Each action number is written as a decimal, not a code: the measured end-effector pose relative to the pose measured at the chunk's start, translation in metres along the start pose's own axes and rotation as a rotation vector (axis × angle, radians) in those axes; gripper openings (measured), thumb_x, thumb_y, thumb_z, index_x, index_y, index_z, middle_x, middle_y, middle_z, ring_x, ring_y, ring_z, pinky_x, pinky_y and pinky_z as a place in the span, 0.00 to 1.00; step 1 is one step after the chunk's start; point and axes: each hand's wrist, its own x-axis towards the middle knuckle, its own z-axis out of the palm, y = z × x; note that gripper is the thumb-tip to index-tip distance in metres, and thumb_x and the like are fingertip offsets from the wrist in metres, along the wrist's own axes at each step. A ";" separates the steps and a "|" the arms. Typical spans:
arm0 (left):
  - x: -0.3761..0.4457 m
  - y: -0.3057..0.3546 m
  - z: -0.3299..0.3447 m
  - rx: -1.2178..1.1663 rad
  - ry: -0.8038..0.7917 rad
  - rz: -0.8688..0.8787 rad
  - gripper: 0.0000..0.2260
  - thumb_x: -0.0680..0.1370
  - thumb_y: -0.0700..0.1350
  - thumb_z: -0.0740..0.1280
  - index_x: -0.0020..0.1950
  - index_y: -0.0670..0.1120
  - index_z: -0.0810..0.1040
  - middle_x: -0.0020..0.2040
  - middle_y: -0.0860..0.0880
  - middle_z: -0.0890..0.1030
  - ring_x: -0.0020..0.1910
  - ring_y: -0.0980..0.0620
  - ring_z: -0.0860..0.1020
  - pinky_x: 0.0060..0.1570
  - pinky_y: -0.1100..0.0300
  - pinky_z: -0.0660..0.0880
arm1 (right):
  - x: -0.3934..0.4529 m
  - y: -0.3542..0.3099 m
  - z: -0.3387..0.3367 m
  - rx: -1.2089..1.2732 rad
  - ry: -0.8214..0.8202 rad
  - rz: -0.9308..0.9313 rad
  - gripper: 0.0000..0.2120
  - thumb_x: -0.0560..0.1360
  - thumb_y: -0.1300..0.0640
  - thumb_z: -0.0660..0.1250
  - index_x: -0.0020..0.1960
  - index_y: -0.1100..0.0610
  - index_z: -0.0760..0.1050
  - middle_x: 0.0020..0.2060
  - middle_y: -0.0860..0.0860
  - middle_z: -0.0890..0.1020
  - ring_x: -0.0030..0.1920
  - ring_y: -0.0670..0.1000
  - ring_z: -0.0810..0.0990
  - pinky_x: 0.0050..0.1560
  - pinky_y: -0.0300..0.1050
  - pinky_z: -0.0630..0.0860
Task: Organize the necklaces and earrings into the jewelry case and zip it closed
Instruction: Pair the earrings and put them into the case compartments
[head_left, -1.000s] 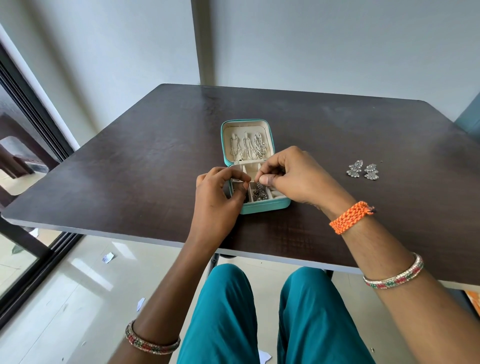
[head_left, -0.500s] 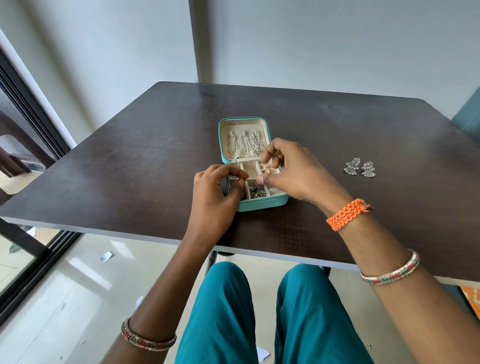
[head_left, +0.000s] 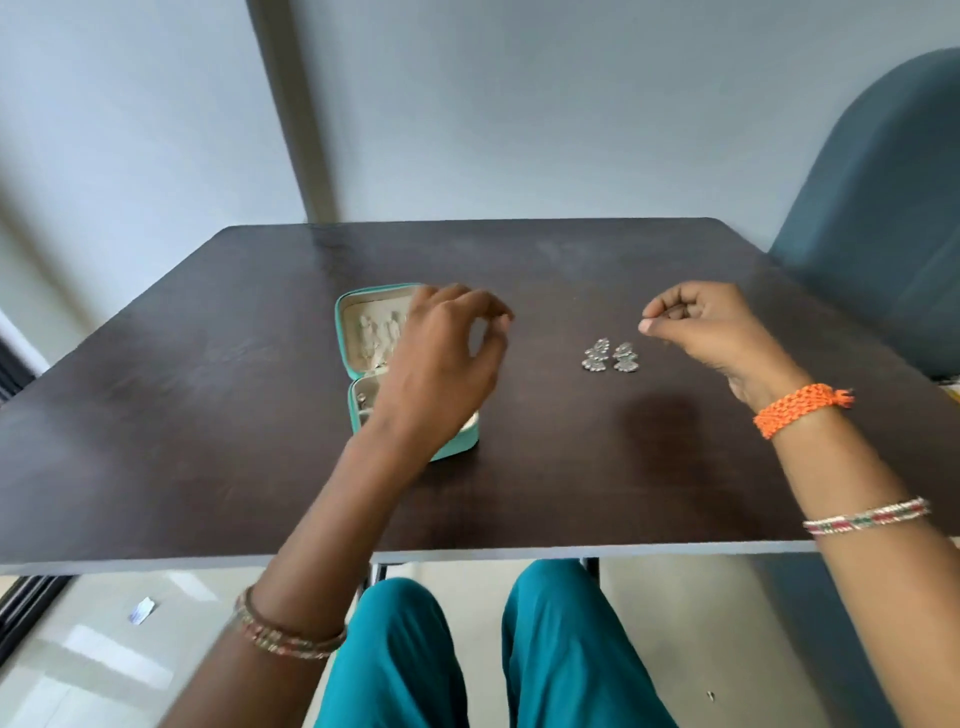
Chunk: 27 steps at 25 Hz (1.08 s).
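Observation:
The teal jewelry case (head_left: 344, 332) lies open on the dark table (head_left: 197, 415), left of the middle. Silver necklaces (head_left: 375, 332) hang in its cream lid. My left hand (head_left: 441, 364) hovers over the case with loosely bent fingers, holds nothing, and hides most of the compartments. A pair of silver earrings (head_left: 610, 357) lies on the table to the right of the case. My right hand (head_left: 711, 332) hangs just right of and above the earrings. Its fingers are curled and its thumb points left, and I see nothing in it.
A blue-green upholstered chair (head_left: 872, 208) stands at the table's far right corner. The grey wall runs close behind the table. My knees in teal trousers (head_left: 561, 649) are under the front edge. A paper scrap (head_left: 141, 609) lies on the floor to the left.
Both hands have left the case's compartments. My right hand has swung right to the earrings, and my left hand has lifted above the case. The camera has turned right.

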 end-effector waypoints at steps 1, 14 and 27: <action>0.012 0.011 0.015 -0.081 -0.051 -0.014 0.06 0.77 0.43 0.66 0.46 0.46 0.83 0.38 0.57 0.78 0.39 0.64 0.70 0.42 0.69 0.63 | 0.007 0.008 -0.003 -0.043 -0.020 0.024 0.11 0.72 0.65 0.69 0.35 0.51 0.76 0.30 0.51 0.75 0.33 0.48 0.72 0.32 0.34 0.68; 0.047 0.005 0.135 -0.158 -0.422 -0.322 0.04 0.75 0.41 0.67 0.45 0.41 0.79 0.41 0.45 0.80 0.42 0.47 0.77 0.41 0.60 0.71 | 0.015 0.028 0.019 -0.205 -0.076 -0.027 0.03 0.68 0.55 0.75 0.37 0.52 0.82 0.29 0.46 0.80 0.32 0.43 0.75 0.35 0.38 0.71; 0.034 0.032 0.018 -0.970 -0.063 -0.412 0.03 0.77 0.38 0.66 0.47 0.43 0.79 0.39 0.48 0.79 0.35 0.58 0.76 0.38 0.67 0.76 | -0.036 -0.074 0.009 0.474 -0.200 -0.228 0.06 0.74 0.67 0.67 0.49 0.60 0.80 0.44 0.60 0.83 0.42 0.50 0.81 0.44 0.41 0.82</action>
